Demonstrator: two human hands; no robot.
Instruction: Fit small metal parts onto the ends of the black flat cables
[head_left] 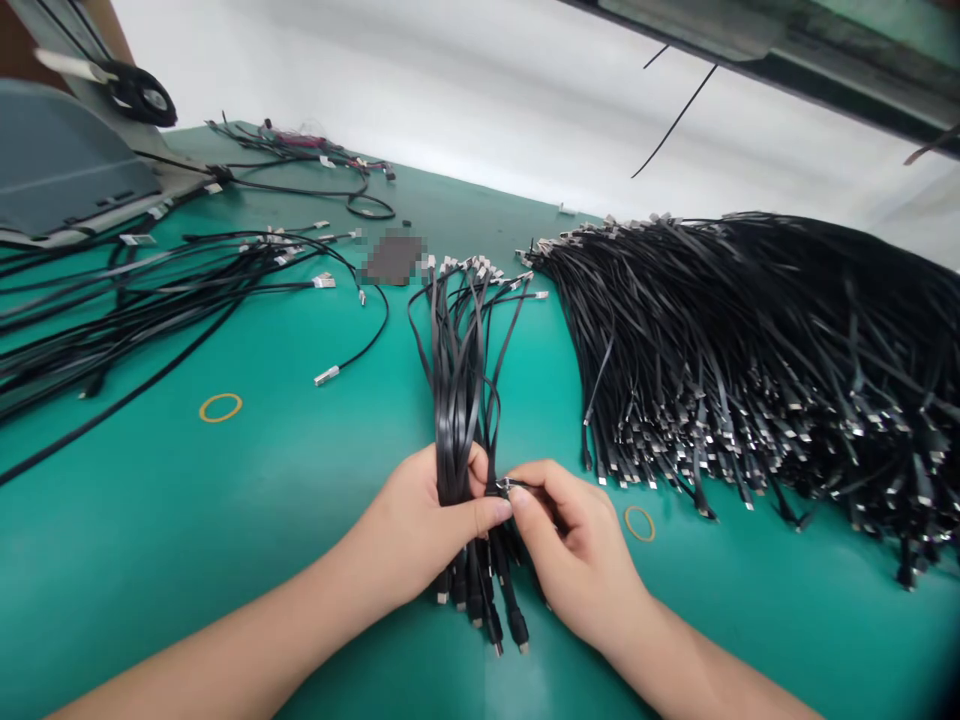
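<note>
A bundle of flat black cables (456, 400) runs lengthwise before me, silver connectors at its far end and small metal-tipped plugs at the near end. My left hand (435, 510) is closed round the bundle near its plug end, thumb lying across the top. Close against it, my right hand (570, 540) pinches a cable by its small metal-tipped end at the bundle's right side. The fingertips of both hands nearly meet there. Some of the right fingers are hidden behind the thumb and cables.
At the right lies a large heap of similar black cables (720, 350). Loose black cables (187, 290) spread over the left of the green table (300, 560). One yellow rubber band (220, 408) lies left, another yellow band (640, 524) right. A grey plastic case (71, 165) stands back left.
</note>
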